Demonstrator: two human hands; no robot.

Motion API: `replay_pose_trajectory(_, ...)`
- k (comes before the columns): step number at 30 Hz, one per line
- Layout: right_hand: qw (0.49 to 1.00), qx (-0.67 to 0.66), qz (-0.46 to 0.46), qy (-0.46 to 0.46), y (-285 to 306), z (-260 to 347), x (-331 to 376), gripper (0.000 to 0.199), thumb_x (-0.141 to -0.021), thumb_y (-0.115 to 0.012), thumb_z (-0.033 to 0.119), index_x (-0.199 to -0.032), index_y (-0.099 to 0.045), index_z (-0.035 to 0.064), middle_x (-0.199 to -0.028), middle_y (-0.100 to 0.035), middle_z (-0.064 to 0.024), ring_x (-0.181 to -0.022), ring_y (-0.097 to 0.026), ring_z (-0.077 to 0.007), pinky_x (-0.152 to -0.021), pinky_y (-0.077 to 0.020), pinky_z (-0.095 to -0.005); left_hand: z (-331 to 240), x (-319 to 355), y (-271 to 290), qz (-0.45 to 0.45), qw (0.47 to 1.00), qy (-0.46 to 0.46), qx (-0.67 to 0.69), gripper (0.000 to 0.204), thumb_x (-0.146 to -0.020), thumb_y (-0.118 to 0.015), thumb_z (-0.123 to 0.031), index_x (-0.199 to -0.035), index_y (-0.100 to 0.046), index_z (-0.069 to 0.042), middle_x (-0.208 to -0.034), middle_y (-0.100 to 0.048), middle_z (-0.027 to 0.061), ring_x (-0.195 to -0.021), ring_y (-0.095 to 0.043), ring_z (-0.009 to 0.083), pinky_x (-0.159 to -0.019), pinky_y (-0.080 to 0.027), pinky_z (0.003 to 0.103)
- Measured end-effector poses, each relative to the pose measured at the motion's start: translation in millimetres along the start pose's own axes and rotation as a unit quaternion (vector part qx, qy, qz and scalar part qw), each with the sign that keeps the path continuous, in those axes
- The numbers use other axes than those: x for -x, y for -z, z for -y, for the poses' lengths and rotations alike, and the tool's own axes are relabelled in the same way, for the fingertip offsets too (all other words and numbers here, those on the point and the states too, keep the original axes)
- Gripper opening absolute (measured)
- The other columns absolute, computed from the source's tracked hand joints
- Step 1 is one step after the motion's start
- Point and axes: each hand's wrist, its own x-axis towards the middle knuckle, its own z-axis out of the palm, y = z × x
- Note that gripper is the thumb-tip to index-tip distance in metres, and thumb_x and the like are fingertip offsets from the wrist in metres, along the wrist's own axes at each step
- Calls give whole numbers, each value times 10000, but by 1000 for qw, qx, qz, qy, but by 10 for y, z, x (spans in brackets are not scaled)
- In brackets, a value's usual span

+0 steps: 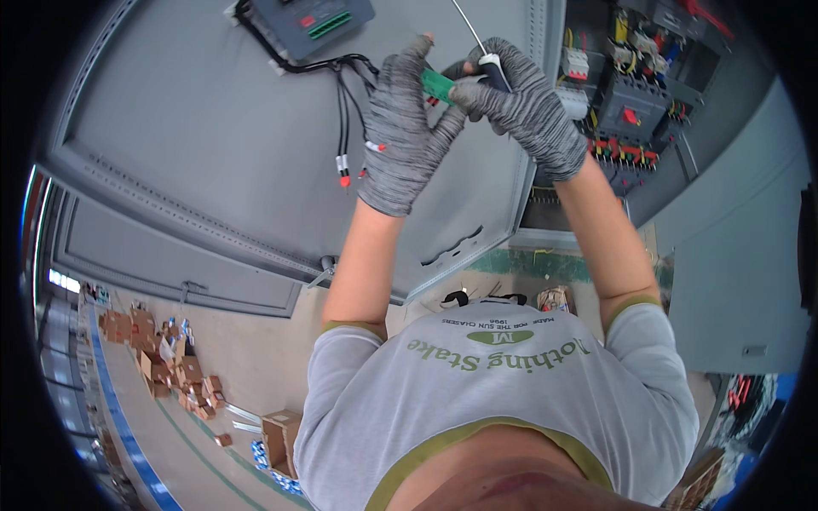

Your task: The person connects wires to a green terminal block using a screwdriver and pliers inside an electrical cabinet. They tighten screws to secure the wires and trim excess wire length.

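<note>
Both of my hands wear grey striped gloves, and they meet in front of the grey cabinet door (281, 145). Between them is a small green terminal connector (438, 86). My left hand (399, 128) holds its left side, and black wires run in behind that hand. The thumb of my right hand (532, 106) presses on the connector's right end. That same hand grips a screwdriver (495, 73) with a dark and white handle, its shaft pointing up and to the left. Black wires with white sleeves and red ends (343, 170) hang beside my left hand.
A dark grey device (315, 25) with a green terminal strip is mounted on the door above. At right, the open cabinet holds a circuit breaker (630, 111) and wiring. Cardboard boxes (183, 370) lie on the floor at lower left.
</note>
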Motion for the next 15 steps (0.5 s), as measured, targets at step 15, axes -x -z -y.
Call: replay_pose_trajectory(15,989,-136,-42,-38,-12,-248,-233,273,-908,-664,193,-1120,-623,26,-737,-634,-39,-546,-551,-55,-478,-410,-172,-349,1135,-229,-130,987,92,13,303,-824,-635,34,-1105,-560,-52,-1147,-565,101,-1019,-557,219,-911,-442,333)
